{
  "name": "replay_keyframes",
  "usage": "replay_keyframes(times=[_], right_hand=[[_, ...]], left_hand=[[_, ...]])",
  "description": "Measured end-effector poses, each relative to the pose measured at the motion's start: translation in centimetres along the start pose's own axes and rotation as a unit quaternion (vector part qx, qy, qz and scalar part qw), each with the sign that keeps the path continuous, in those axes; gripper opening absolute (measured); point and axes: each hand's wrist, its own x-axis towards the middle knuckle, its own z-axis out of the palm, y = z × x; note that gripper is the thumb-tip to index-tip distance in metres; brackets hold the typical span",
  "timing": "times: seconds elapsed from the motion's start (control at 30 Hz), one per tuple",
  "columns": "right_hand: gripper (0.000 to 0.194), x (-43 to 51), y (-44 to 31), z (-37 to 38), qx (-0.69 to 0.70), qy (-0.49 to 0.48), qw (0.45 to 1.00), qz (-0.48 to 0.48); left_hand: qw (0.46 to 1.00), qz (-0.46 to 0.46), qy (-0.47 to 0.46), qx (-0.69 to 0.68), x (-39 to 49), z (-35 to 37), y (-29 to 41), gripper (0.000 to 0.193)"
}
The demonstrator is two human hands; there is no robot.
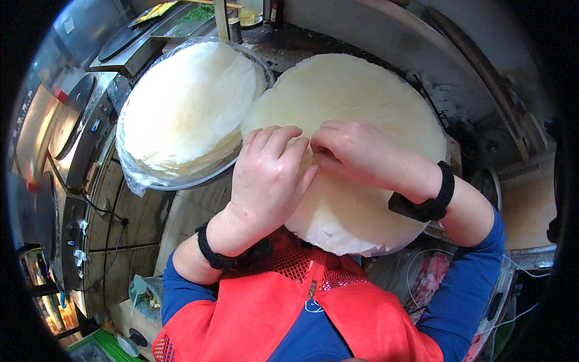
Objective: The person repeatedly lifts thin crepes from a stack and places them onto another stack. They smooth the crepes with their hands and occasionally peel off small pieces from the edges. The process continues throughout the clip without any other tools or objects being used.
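Note:
A broad stack of thin round pancakes [362, 90] lies before me, pale cream and slightly browned. Over its left part my left hand [271, 169] bends its fingers, with the thumb pointing toward the other hand. My right hand [346, 147] is curled close beside it, thumb and fingers drawn together. Both hands pinch at the top thin pancake [289, 108], though the fingers hide most of the grip. To the left, a second pancake stack [194, 99] rests on clear plastic film [131, 169] in a round tray [199, 181]. The two stacks meet along their sides.
Round griddles [72, 115] with switches stand along the left. Behind the left stack are a metal tray of chopped greens [196, 16] and a dark shaker [234, 29]. A power cord [120, 240] hangs down the left counter. A pale wall [362, 27] rises behind.

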Motion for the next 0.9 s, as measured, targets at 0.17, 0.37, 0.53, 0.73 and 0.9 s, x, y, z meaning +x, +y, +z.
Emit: replay_keyframes(times=[0.17,0.37,0.53,0.73,0.9], right_hand=[[0.013,-0.7,-1.2,-0.6,0.075,-0.023,0.994,0.072],[0.010,-1.7,-3.0,-0.1,0.026,-0.003,0.996,0.091],[0.009,-4.9,-3.9,-3.2,0.264,-0.170,0.946,0.074],[0.035,-7.6,6.8,-8.3,-0.111,0.141,0.963,0.202],[0.057,-9.4,11.3,-7.2,-0.006,0.078,0.899,0.431]], left_hand=[[0.999,0.041,0.002,0.032,1.1,0.5,0.2,0.019],[0.990,0.112,-0.018,0.079,0.7,0.9,0.6,0.005],[0.992,0.080,-0.032,0.087,-0.2,-0.4,-1.1,0.018],[0.981,-0.138,0.079,-0.110,-5.2,-2.4,-3.9,0.076],[0.771,-0.337,0.009,-0.540,-8.7,-2.6,-2.5,0.084]])
